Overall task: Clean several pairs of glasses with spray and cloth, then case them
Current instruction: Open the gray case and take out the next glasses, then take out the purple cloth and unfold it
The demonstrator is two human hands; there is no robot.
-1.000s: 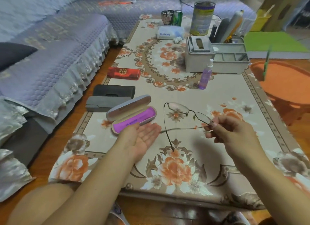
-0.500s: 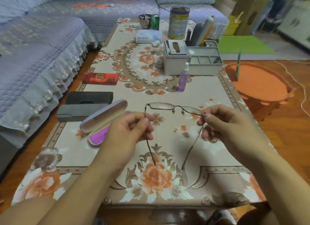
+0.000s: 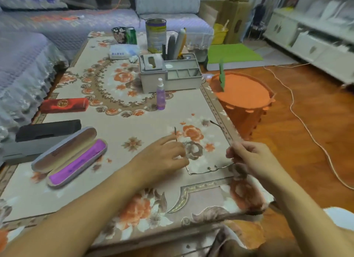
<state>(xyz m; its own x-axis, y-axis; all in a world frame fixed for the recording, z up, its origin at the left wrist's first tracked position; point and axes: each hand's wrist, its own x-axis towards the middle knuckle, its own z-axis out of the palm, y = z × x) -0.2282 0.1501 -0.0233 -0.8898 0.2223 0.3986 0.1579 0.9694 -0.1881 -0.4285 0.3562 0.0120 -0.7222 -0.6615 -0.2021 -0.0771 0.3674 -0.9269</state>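
Half a second earlier the glasses [image 3: 209,169] had been held up with the lenses away from the person and the temples trailing toward them; now the frame was turned over, its front nearest the person and both temples pointing away across the floral worktop [image 3: 122,126]. The left hand [image 3: 162,157] had its fingers [image 3: 172,139] closed on the left temple, whose tip stood up above them. The right hand [image 3: 252,159] was pinched shut on the frame's right end, that temple running off toward the worktop's right edge. The view had also swung rightward, bringing a white cabinet [image 3: 314,40] into sight.

The open case [image 3: 70,158], purple-lined, lay to the left of the left hand, apart from it. Behind the open case lay a grey case [image 3: 17,149], a black case [image 3: 47,129] and a red case [image 3: 64,105]. The purple spray bottle [image 3: 160,94] stood upright in front of a grey organiser [image 3: 169,72], well beyond the hands. An orange basket [image 3: 243,101] sat on the floor beside the worktop's right edge. Nothing lay between the glasses and the open case.
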